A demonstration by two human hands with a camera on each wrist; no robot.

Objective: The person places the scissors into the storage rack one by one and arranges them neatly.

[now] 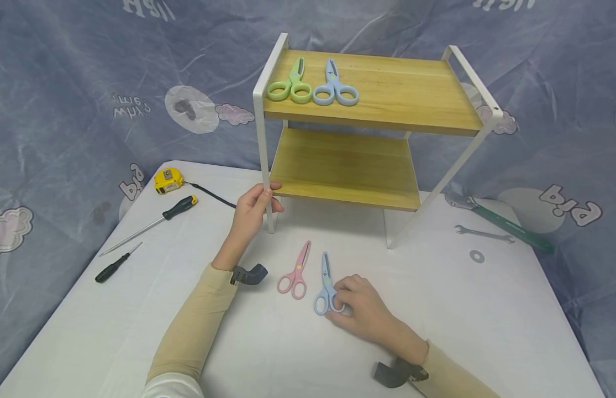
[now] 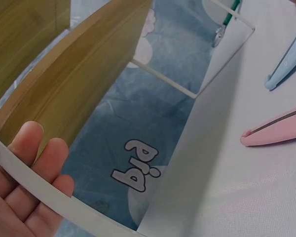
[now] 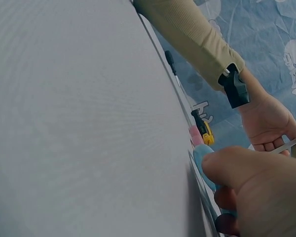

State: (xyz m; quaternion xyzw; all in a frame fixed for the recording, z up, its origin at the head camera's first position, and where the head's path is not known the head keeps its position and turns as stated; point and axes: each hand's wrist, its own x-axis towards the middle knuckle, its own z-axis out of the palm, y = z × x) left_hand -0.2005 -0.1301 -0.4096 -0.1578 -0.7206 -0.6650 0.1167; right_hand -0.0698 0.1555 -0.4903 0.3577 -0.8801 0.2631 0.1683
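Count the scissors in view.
4: green scissors and blue scissors on the upper shelf; pink scissors and another blue pair on the table, right hand gripping the latter.

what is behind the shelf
Behind the shelf hangs a printed blue-grey cloth; the left wrist view also shows it past the lower board. In the head view the shelf covers part of the cloth, and anything right behind it there cannot be seen.
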